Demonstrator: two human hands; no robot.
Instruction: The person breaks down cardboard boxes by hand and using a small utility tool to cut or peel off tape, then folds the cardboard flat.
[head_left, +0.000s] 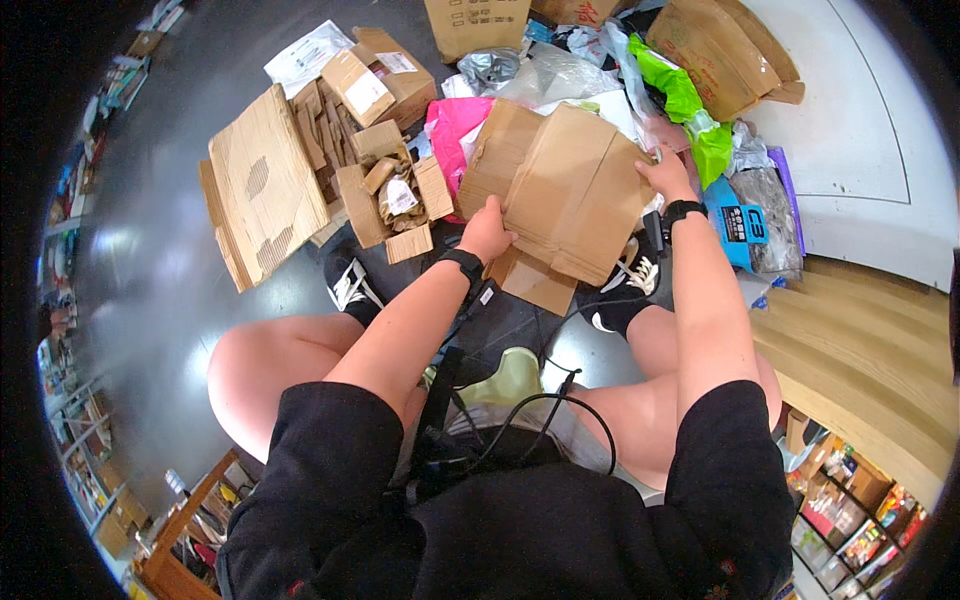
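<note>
A flattened cardboard box (570, 184) is held up between my two hands, tilted over the pile in front of me. My left hand (486, 229) grips its near left edge. My right hand (666, 172) holds its right edge, near the upper corner. Beneath the sheet's near edge another cardboard flap (532, 281) shows; whether it belongs to the same box I cannot tell. Left of my left hand stands a small open carton (362, 201) with crumpled brown paper (390, 176) inside. A pink plastic bag (457, 127) lies partly under the held cardboard.
Flattened cardboard (266, 187) lies at left beside a small carton (405, 75). Clear plastic wrap (562, 75), a green bag (664, 79) and a large carton (705, 56) lie beyond. A wooden bench surface (862, 345) runs at right. Black cables (555, 397) hang between my legs.
</note>
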